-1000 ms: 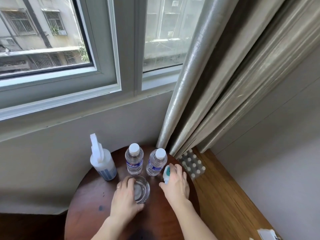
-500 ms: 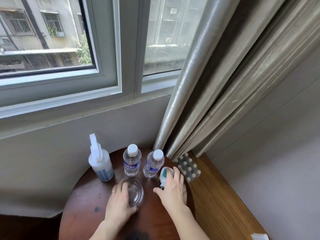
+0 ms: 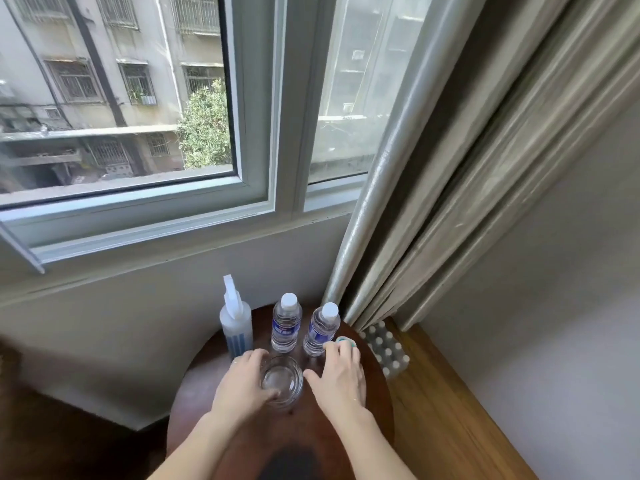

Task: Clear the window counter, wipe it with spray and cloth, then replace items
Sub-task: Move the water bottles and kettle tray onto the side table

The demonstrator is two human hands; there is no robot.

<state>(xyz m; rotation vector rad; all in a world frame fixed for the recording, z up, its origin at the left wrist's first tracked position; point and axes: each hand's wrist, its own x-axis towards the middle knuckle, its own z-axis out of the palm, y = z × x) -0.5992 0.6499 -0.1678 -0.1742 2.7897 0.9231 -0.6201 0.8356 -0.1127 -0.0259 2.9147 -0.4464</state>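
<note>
A clear glass bowl sits on the round dark wooden table. My left hand wraps its left side, with the thumb on the near rim. My right hand lies palm down just right of the bowl. Its fingers cover a small teal-and-white item and its thumb is spread away, so the grip is hidden. Behind stand a white spray bottle and two capped water bottles, all upright. The window counter runs above the table.
A shrink-wrapped pack of white-capped bottles rests on the wooden floor right of the table. Beige curtains hang down to it. A white wall closes the right side, and the table stands against the wall under the window.
The view has tilted up and shows more of the window. My left hand has shifted from covering the bowl to its left side. My right hand stays over the teal-and-white item.
</note>
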